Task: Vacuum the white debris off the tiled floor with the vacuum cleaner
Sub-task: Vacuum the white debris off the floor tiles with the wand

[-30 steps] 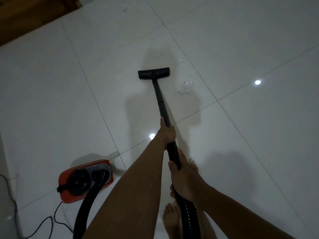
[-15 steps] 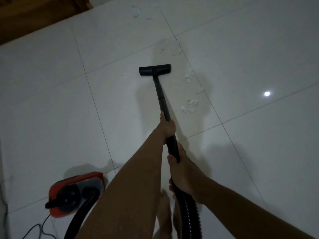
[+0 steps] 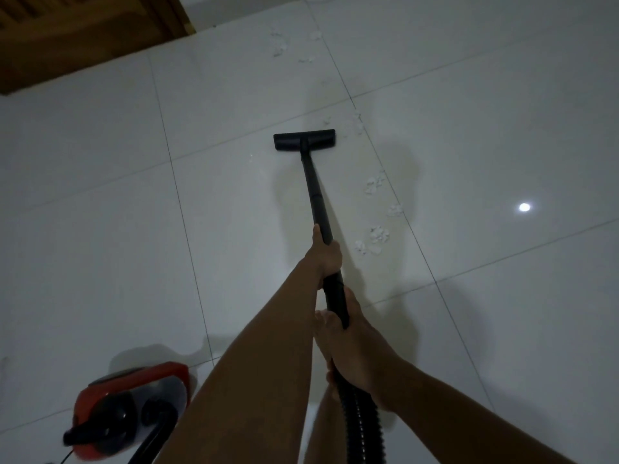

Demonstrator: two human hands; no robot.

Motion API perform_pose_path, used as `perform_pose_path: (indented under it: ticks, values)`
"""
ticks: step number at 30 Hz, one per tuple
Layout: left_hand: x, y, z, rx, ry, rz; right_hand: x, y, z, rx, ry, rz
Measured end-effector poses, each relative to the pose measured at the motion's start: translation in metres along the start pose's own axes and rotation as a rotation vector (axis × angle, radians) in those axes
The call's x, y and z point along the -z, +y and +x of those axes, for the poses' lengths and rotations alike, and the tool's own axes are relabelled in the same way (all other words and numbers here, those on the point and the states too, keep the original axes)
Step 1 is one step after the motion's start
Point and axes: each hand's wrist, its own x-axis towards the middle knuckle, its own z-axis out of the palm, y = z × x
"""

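L hand (image 3: 326, 254) wrapped round black wand (image 3: 316, 202), further fwd. R hand (image 3: 355, 349) grips wand's near end, just above ribbed hose (image 3: 361, 426). Black vacuum head (image 3: 304, 139) flat on tiled floor (image 3: 100, 229). Clumps of white debris (image 3: 378, 234) right of wand, along grout line. More scraps (image 3: 279, 45) far ahead. Red vacuum body (image 3: 134, 403) bottom left.

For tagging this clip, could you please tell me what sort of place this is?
Probably a room in a home: a glossy white tiled floor, a wooden fixture at its edge, and a red canister vacuum cleaner.
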Motion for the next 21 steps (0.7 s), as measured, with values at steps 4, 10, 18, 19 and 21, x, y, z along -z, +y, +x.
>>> perform_pose_path:
  ticks: [4,10,18,19,21]
  values:
    - [0.010,0.021,0.016,-0.004,0.002,-0.028,0.006,-0.022,0.017,-0.002,0.018,-0.008]
    - [0.023,0.059,0.040,-0.005,0.010,-0.042,0.012,-0.055,0.049,0.021,0.066,0.038]
    - [0.054,0.097,0.064,0.013,0.025,-0.024,0.014,-0.114,0.061,-0.010,0.019,-0.026]
    - [0.059,0.101,0.066,0.014,0.026,-0.022,0.014,-0.121,0.062,-0.011,0.019,-0.046]
    - [0.066,0.110,0.072,0.017,0.024,-0.017,0.015,-0.135,0.065,-0.007,0.026,-0.096]
